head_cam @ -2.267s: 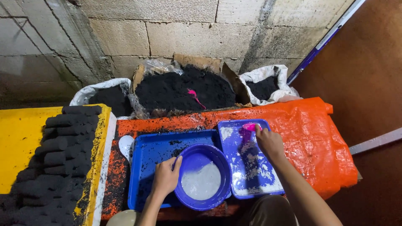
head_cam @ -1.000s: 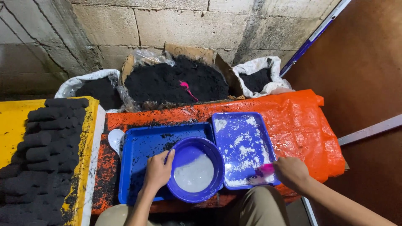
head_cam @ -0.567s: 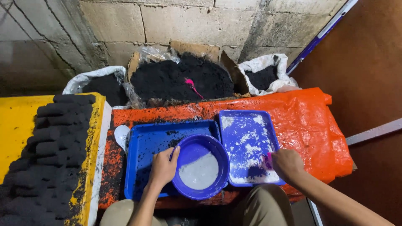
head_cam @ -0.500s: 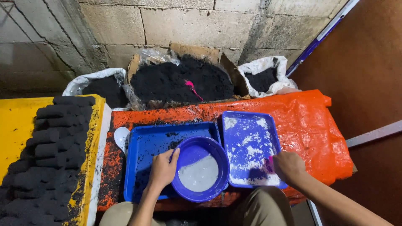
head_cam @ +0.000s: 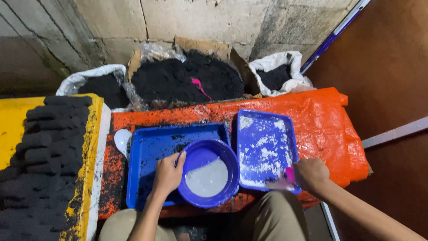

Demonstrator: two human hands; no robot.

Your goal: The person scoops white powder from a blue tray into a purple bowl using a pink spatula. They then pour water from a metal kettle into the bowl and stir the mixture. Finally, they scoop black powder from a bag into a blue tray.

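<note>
My left hand (head_cam: pixel 167 173) grips the left rim of a round blue bowl (head_cam: pixel 225 156) that holds a grey-white paste. The bowl rests on the right part of a large blue tray (head_cam: pixel 147 154) flecked with black crumbs. My right hand (head_cam: pixel 310 175) is shut on a small pink tool (head_cam: pixel 289 173) at the near right corner of a smaller blue tray (head_cam: pixel 266 143) smeared with white paste. Both trays lie on an orange tarp (head_cam: pixel 321 120) over a bench.
Rows of black cylinders (head_cam: pixel 42 147) lie stacked on a yellow surface (head_cam: pixel 11 120) at the left. Behind the bench stand a cardboard box of black powder (head_cam: pixel 187 80) with a pink scoop (head_cam: pixel 196 86) and two white sacks (head_cam: pixel 278 73). A white spoon (head_cam: pixel 121 139) lies beside the large tray.
My right hand with the pink tool went from the far end of the small tray to its near right corner and stays there. The left hand keeps hold of the bowl.
</note>
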